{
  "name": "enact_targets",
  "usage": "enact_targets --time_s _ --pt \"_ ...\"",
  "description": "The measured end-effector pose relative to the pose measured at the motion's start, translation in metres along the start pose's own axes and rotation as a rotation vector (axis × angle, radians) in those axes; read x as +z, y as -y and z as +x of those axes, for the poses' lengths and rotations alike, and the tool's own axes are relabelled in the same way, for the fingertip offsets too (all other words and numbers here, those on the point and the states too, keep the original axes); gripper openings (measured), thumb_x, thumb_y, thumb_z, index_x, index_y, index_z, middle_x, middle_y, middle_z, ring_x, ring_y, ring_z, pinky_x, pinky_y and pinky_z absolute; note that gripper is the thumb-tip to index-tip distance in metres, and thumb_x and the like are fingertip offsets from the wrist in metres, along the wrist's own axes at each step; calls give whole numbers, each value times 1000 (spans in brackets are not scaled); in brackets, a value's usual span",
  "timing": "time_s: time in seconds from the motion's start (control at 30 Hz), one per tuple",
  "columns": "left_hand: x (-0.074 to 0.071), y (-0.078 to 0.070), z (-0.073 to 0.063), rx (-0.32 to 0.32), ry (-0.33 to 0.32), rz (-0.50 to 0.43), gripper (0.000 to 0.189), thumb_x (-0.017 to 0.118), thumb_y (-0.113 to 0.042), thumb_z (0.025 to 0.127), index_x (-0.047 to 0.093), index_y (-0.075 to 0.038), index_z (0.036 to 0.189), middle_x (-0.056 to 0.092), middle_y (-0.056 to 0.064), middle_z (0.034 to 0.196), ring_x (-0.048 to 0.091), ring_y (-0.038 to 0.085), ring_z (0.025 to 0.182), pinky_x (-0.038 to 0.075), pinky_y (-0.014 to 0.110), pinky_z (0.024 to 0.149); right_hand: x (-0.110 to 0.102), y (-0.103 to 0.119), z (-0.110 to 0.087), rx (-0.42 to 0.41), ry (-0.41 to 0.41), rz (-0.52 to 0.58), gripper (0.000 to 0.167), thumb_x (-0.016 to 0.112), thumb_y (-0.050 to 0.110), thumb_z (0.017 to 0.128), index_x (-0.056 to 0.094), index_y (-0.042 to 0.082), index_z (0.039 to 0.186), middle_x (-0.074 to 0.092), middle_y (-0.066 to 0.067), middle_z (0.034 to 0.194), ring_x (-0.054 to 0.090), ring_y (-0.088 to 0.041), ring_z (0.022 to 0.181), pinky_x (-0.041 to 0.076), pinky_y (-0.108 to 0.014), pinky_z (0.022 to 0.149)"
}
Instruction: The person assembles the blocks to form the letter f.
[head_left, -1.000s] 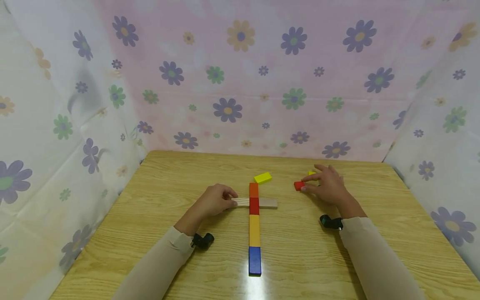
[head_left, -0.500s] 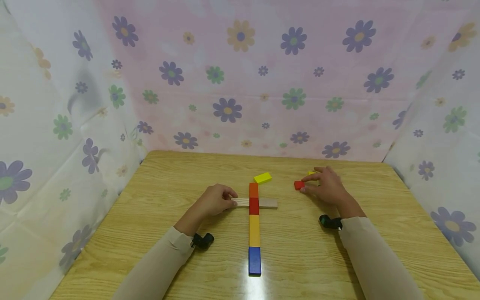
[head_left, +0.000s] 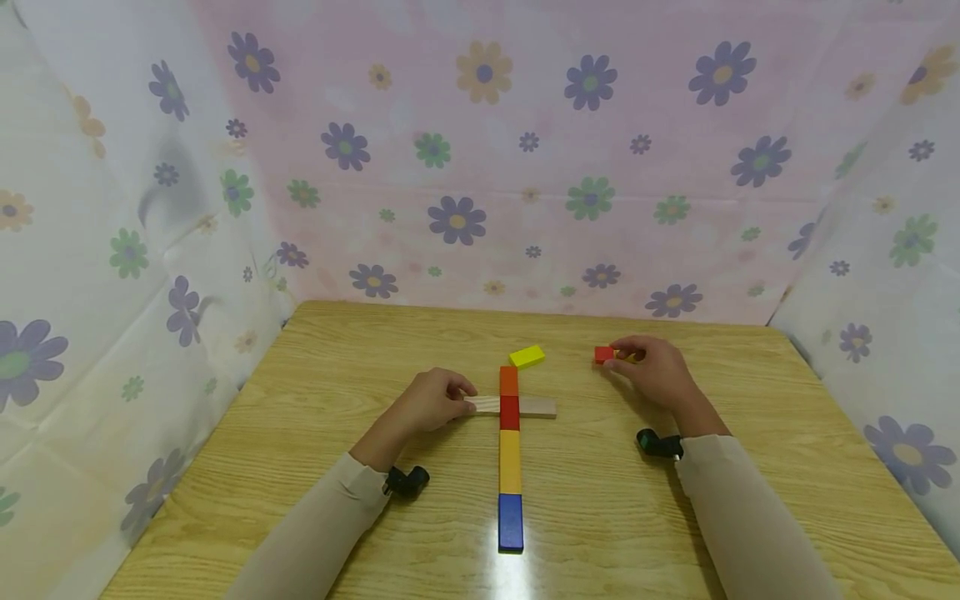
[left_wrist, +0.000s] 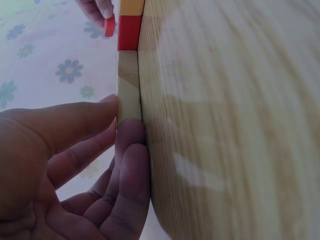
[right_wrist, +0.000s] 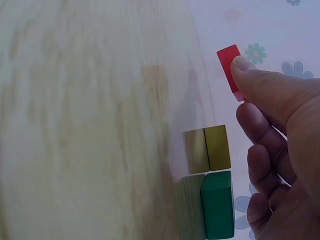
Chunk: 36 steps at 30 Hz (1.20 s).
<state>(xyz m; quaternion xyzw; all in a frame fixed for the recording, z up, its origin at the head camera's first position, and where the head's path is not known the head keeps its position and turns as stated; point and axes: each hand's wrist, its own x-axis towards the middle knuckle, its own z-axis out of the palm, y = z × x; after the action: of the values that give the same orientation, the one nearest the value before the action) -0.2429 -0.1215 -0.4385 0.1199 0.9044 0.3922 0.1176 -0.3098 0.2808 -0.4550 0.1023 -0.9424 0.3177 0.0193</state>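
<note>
My left hand pinches the outer end of a pale wooden block lying flat on the table. That block's inner end meets a dark red block in a straight row. Along the row lie an orange block at the far end, then the dark red one, a yellow-orange stretch and a blue block. Another pale wooden block extends to the right from the row. Between thumb and fingers, my right hand holds a small red block above the table.
Just beyond the row's far end lies a bright yellow block. In the right wrist view, a green block and a yellow block stand on the table near my right hand. Flowered cloth closes off the back and sides.
My right hand has taken hold of the red block and lifted it from the table, a little farther back. My left hand stays on the pale block.
</note>
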Motion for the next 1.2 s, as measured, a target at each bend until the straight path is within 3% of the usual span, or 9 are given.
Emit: enact_targets --time_s 0.17,0.33,0.73,0.93,1.2 --pt "0 0 1 0 1 4 20 78 -18 93 78 -13 112 66 2 86 56 15 66 49 27 59 3 3 5 -15 -24 11 41 72 41 97 71 15 129 69 -4 106 55 -25 89 48 -36 73" --pt "0 1 2 5 1 12 20 78 -18 93 78 -13 112 66 1 86 56 15 67 48 27 59 7 10 11 -22 -30 12 40 73 39 97 72 14 128 67 -6 102 51 -25 79 42 -33 62" --pt "0 4 3 7 -3 20 20 78 -19 93 78 -15 112 66 1 87 56 16 68 48 28 60 21 27 25 15 -8 69 38 76 38 95 73 15 125 68 -6 100 54 -25 76 45 -34 63" --pt "1 4 2 8 -6 29 20 79 -20 93 78 -15 112 66 1 88 56 16 70 48 28 61 27 37 24 39 -1 92 37 75 38 96 73 16 126 69 -5 104 60 -27 93 51 -36 73" --pt "1 3 2 6 -5 25 20 79 -20 93 78 -15 112 66 1 88 57 16 71 48 28 61 34 45 23 53 27 113 40 74 36 97 71 11 129 72 -9 109 64 -28 99 54 -43 88"
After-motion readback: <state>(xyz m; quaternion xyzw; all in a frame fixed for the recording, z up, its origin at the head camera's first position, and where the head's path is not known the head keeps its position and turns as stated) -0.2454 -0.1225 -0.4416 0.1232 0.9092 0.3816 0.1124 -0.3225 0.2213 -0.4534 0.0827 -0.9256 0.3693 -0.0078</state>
